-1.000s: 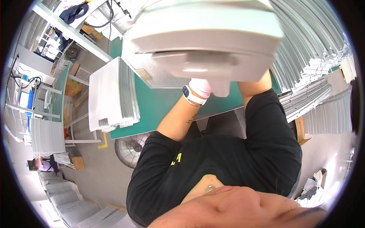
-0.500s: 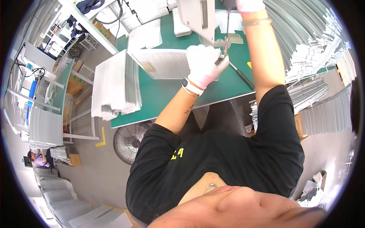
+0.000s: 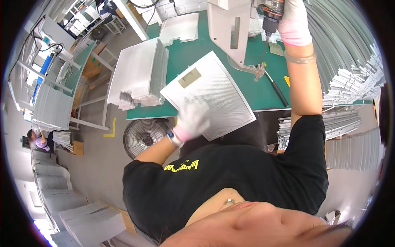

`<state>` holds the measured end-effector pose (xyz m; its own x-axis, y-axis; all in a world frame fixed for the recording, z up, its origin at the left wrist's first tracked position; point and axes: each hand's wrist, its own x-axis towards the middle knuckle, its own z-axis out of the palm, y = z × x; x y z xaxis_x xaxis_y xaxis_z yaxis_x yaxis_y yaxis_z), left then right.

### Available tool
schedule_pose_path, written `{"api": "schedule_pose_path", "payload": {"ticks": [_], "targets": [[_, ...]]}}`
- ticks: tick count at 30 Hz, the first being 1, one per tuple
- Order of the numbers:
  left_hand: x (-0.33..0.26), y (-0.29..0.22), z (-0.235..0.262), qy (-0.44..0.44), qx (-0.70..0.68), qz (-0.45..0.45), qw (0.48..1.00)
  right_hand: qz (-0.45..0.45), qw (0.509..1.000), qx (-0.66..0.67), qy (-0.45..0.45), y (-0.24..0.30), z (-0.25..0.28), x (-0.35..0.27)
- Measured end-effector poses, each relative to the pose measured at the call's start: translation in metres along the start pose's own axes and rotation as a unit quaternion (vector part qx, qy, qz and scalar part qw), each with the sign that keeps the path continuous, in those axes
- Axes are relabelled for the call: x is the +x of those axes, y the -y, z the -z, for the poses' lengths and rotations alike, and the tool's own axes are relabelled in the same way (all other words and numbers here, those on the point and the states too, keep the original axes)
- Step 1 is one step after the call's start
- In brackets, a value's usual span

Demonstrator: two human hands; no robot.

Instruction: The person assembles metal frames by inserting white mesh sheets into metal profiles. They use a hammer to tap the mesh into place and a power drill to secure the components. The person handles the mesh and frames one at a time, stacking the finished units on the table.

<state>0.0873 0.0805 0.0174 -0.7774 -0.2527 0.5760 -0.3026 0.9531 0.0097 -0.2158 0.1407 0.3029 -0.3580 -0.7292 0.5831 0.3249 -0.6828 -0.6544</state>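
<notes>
White panel (image 3: pixel 226 94) lay askew, mostly rightward of nearer left hand (image 3: pixel 193 116), whose grip I couldn't tell for blur; right hand (image 3: pixel 293 24) clasped driver (image 3: pixel 270 25).

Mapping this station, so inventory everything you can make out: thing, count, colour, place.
workbench: 1, green top, centre
mesh panel: 1, silver-white, across the workbench's front edge
power driver: 1, grey-black with orange, top right of centre
slotted housing: 1, white, top centre
black-handled tool: 1, black grip, right on workbench
panel stacks: several, silver-white, left on workbench and beyond
long strips: many, silver-grey, right side
fan: 1, dark grey, floor, left
cartons: several, brown, left
co-worker: 1, purple top, far left
smartwatch: 1, white strap, left wrist
T-shirt: 1, black, bottom centre
left hand: 1, white glove, blurred, at mesh panel's lower-left edge
right hand: 1, white glove, on power driver
</notes>
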Motion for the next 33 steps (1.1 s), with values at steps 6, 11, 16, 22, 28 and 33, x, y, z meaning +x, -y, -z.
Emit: {"api": "schedule_pose_path", "payload": {"ticks": [6, 11, 16, 22, 28, 33], "targets": [[0.083, 0.031, -0.027, -0.058, -0.093, 0.217, 0.970, -0.012, 0.999, -0.025, -0.041, 0.002, -0.009, -0.012], [0.090, -0.073, 0.008, -0.107, -0.159, 0.018, 0.981, -0.059, 0.996, -0.013, -0.065, -0.021, -0.002, -0.040], [0.092, -0.087, 0.025, -0.064, -0.174, 0.026, 0.982, -0.059, 0.996, -0.034, -0.061, -0.033, 0.002, -0.074], [0.093, -0.089, 0.032, -0.068, -0.210, 0.012, 0.975, -0.060, 0.996, -0.063, -0.037, -0.032, 0.007, -0.074], [0.074, -0.086, 0.020, 0.055, -0.154, 0.014, 0.986, -0.062, 0.997, -0.018, -0.049, -0.029, -0.019, -0.075], [0.083, -0.085, 0.017, -0.034, -0.201, -0.004, 0.979, -0.068, 0.997, -0.034, 0.005, -0.036, 0.011, -0.081]]}}
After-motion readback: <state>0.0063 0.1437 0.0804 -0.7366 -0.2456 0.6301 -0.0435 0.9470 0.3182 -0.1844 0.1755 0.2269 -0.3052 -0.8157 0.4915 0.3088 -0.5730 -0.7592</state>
